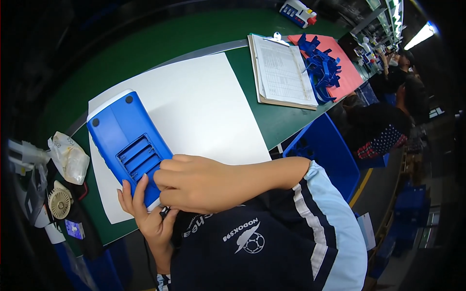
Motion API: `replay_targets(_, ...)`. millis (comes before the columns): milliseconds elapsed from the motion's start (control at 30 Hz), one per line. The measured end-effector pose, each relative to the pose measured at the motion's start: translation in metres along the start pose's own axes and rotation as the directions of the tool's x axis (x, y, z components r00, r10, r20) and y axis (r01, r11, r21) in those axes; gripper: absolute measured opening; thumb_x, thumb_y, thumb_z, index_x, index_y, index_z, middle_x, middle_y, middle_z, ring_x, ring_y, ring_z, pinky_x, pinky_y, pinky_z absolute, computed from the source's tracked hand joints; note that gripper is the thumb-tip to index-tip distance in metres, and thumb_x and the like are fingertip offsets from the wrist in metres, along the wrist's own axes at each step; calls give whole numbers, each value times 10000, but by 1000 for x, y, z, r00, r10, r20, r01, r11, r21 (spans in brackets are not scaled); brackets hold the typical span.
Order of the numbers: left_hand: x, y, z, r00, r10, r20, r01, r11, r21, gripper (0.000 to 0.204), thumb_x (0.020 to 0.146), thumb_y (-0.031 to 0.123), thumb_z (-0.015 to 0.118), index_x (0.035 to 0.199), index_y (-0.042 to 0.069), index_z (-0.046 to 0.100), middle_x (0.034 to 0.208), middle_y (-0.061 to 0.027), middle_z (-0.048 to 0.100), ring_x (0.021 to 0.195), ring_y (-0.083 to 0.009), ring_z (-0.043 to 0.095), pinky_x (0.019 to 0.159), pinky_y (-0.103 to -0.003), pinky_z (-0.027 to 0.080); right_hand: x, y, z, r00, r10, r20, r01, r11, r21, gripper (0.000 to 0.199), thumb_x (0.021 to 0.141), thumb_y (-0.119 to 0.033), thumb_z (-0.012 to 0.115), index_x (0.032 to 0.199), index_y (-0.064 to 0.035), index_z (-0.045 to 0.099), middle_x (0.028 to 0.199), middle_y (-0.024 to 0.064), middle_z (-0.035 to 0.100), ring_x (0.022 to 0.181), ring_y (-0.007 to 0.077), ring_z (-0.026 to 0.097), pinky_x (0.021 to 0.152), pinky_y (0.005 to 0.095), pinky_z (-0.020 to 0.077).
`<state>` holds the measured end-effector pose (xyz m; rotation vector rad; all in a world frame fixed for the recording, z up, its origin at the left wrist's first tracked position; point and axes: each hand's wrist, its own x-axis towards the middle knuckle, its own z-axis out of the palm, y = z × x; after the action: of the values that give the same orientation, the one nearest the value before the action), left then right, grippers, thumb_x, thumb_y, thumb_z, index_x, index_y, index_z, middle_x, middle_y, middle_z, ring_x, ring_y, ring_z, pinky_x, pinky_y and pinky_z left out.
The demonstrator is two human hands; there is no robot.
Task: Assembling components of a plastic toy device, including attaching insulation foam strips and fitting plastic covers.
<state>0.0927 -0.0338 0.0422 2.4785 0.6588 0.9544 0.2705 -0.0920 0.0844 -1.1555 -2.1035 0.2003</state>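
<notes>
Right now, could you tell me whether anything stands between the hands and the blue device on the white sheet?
Nothing visible does. The left hand grips the blue device at its near end, and the right hand lies on its ribbed back.

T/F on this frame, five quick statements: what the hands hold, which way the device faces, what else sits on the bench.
1. Both hands grip the blue handheld device. True: the left hand holds its near end from below and the right hand lies over it.
2. The device lies screen up. False: its back shows, with an open ribbed compartment.
3. It is over a white sheet. True.
4. The clipboard lies under the device. False: it lies apart, farther along the green bench.
5. The blue plastic parts lie on the white sheet. False: they lie on a red sheet.
</notes>
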Motion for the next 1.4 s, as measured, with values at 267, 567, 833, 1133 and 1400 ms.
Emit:
replay_targets(267,0,-12,4,996,91,-21,-92,994,-52,341,630,319,718,526,33,566,1280,-165,450,1255,-343,283,1001,-511,120,14,3,-25,915,387,115,-398,818,414,106,703,7,648,771,-24,572,725,24,444,572,82,422,484,207,353)
replay_targets(567,0,-13,8,992,99,-75,-107,988,-107,302,644,333,715,569,55,626,1304,-170,427,1277,-300,258,1014,-462,52,34,0,1,834,483,267,-551,694,463,49,733,16,630,743,3,583,619,-4,505,519,33,444,473,166,358)
replay_targets(833,0,-15,7,991,106,-76,-116,984,-134,338,636,347,712,524,50,596,1300,-178,429,1277,-293,267,1015,-453,59,36,-1,4,791,536,295,-606,617,503,27,771,10,608,772,13,582,611,-11,511,532,28,465,488,158,374)
replay_targets(1133,0,-15,10,988,113,-108,-126,985,-122,342,622,336,718,496,50,579,1298,-174,433,1271,-290,281,1013,-456,64,36,0,5,801,527,284,-594,638,491,37,777,3,613,766,16,581,617,-10,514,530,26,459,478,158,368)
replay_targets(1400,-2,-15,11,985,121,-126,-137,982,-130,332,609,318,725,489,49,571,1284,-174,449,1265,-292,292,1006,-456,78,35,-1,7,814,521,259,-578,677,455,31,771,7,617,764,11,587,635,7,538,539,36,484,491,160,389)
